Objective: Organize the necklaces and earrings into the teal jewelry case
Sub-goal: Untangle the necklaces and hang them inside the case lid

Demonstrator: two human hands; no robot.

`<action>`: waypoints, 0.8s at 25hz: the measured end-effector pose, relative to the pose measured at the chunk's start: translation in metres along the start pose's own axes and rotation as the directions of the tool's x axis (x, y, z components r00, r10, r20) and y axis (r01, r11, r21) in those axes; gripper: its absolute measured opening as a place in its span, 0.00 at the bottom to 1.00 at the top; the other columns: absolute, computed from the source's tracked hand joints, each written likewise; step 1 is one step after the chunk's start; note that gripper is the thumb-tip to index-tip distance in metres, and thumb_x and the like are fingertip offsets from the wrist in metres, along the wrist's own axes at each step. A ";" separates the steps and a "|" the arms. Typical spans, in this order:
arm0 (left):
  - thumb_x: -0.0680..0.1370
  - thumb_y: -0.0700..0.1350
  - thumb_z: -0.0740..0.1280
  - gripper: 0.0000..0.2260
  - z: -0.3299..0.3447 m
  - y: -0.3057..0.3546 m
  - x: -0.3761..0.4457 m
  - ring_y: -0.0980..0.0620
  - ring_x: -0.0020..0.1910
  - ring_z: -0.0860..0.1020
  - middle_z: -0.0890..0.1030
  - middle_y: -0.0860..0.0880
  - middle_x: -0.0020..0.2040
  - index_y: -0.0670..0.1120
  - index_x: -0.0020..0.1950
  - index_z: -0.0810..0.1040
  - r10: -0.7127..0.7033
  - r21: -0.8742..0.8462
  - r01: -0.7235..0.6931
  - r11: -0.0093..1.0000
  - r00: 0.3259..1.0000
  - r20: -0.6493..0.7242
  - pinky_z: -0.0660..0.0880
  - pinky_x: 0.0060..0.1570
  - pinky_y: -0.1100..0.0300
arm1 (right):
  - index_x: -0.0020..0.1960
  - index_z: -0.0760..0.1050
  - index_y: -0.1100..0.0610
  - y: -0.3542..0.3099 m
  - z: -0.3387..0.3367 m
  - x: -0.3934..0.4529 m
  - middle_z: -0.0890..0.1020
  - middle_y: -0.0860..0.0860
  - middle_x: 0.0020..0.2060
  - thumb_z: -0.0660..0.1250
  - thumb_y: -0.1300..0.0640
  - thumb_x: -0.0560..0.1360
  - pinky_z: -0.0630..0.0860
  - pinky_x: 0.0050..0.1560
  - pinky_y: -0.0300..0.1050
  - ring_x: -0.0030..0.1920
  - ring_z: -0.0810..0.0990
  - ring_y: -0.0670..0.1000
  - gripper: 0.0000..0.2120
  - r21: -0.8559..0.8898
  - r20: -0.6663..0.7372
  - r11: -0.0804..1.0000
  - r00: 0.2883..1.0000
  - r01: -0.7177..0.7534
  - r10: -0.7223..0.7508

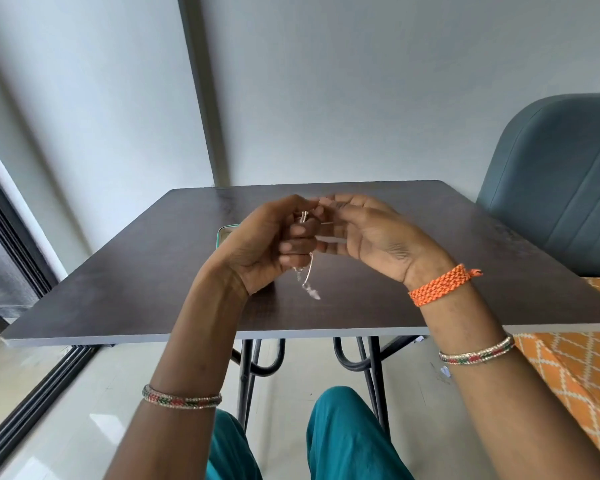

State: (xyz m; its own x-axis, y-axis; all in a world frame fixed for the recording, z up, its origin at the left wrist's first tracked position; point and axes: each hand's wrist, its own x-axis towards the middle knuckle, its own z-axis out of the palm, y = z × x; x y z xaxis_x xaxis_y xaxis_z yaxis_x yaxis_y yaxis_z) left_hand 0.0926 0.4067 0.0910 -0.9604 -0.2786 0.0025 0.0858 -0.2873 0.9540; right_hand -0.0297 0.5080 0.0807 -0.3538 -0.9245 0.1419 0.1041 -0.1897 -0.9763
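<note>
A thin silvery necklace chain [308,271] hangs between my two hands above the middle of the dark table, its pale pendant dangling just over the tabletop. My left hand [267,242] has its fingers curled round the chain's upper part. My right hand [368,233] faces it palm inward and pinches the chain's top end at the fingertips. The teal jewelry case [226,232] lies on the table behind my left hand; only its near left corner shows, the rest is hidden.
The dark wooden table [465,271] has a pale front edge. A blue-grey padded chair [561,188] stands at the far right. An orange patterned fabric [575,368] lies at the right, below table height. A dark window frame [11,237] runs along the left.
</note>
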 end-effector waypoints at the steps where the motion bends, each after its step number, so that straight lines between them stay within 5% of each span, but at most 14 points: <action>1: 0.75 0.45 0.59 0.07 0.000 0.003 0.000 0.60 0.18 0.56 0.61 0.54 0.24 0.46 0.37 0.70 0.005 0.034 -0.005 0.999 1.000 0.010 0.51 0.18 0.68 | 0.43 0.79 0.56 0.003 0.001 -0.001 0.82 0.53 0.39 0.63 0.58 0.76 0.78 0.46 0.46 0.41 0.80 0.51 0.07 0.078 0.014 0.996 0.999 -0.035 0.034; 5: 0.78 0.45 0.58 0.11 -0.004 0.010 -0.002 0.59 0.18 0.56 0.59 0.54 0.24 0.47 0.35 0.70 0.016 0.112 -0.013 0.994 0.999 -0.029 0.53 0.17 0.67 | 0.41 0.80 0.56 0.008 0.004 -0.008 0.78 0.50 0.31 0.69 0.61 0.71 0.69 0.33 0.38 0.28 0.69 0.44 0.02 0.190 0.042 0.980 0.998 -0.060 0.053; 7: 0.77 0.44 0.60 0.12 -0.007 0.014 -0.004 0.57 0.21 0.64 0.64 0.52 0.24 0.46 0.33 0.70 0.026 0.081 -0.020 0.997 0.996 -0.083 0.68 0.21 0.65 | 0.40 0.80 0.58 0.015 0.006 -0.005 0.74 0.48 0.27 0.70 0.62 0.71 0.64 0.29 0.38 0.25 0.65 0.43 0.02 -0.033 -0.112 0.999 0.994 -0.003 -0.001; 9: 0.78 0.41 0.61 0.13 -0.009 0.015 -0.004 0.54 0.28 0.72 0.71 0.50 0.26 0.45 0.32 0.72 0.105 0.080 -0.090 0.993 0.973 -0.207 0.78 0.37 0.61 | 0.39 0.80 0.58 0.022 0.011 0.001 0.75 0.48 0.26 0.71 0.61 0.72 0.70 0.27 0.40 0.24 0.69 0.44 0.03 -0.371 -0.327 0.927 0.926 0.060 -0.191; 11: 0.75 0.40 0.63 0.14 -0.010 0.013 -0.004 0.52 0.32 0.73 0.72 0.49 0.27 0.45 0.29 0.72 0.173 0.013 -0.177 0.984 0.943 -0.283 0.78 0.47 0.59 | 0.38 0.80 0.55 0.030 0.015 0.006 0.78 0.48 0.28 0.73 0.57 0.70 0.76 0.33 0.42 0.28 0.75 0.45 0.04 -0.594 -0.401 0.801 0.835 0.076 -0.377; 13: 0.71 0.44 0.64 0.12 -0.009 0.008 -0.006 0.51 0.28 0.70 0.67 0.48 0.26 0.44 0.27 0.70 0.145 -0.183 -0.186 0.965 0.966 -0.216 0.77 0.44 0.57 | 0.38 0.81 0.55 0.034 0.016 0.009 0.81 0.48 0.31 0.73 0.54 0.70 0.76 0.36 0.39 0.32 0.78 0.45 0.05 -0.672 -0.397 0.737 0.804 0.074 -0.443; 16: 0.74 0.45 0.62 0.11 -0.014 -0.001 -0.004 0.55 0.22 0.60 0.60 0.53 0.22 0.45 0.31 0.70 0.139 -0.189 -0.176 0.966 0.971 -0.195 0.66 0.26 0.64 | 0.40 0.82 0.58 0.034 0.018 0.009 0.83 0.52 0.34 0.72 0.60 0.71 0.81 0.46 0.47 0.35 0.80 0.47 0.03 -0.468 -0.428 0.880 0.851 0.078 -0.304; 20: 0.79 0.42 0.60 0.12 -0.018 0.000 0.002 0.59 0.20 0.57 0.61 0.55 0.23 0.43 0.36 0.71 0.184 0.064 -0.173 0.983 0.940 -0.288 0.53 0.20 0.67 | 0.42 0.80 0.60 0.032 0.021 0.002 0.83 0.54 0.36 0.69 0.67 0.72 0.81 0.49 0.45 0.39 0.81 0.50 0.04 0.021 -0.288 0.999 0.957 0.031 -0.023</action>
State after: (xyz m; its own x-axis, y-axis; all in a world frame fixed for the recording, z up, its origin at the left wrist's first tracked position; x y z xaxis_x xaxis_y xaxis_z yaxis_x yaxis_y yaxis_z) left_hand 0.0952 0.3898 0.0859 -0.8106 -0.5784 0.0915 0.2335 -0.1760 0.9563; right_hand -0.0078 0.4934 0.0532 -0.6087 -0.7855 0.1115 0.1130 -0.2250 -0.9678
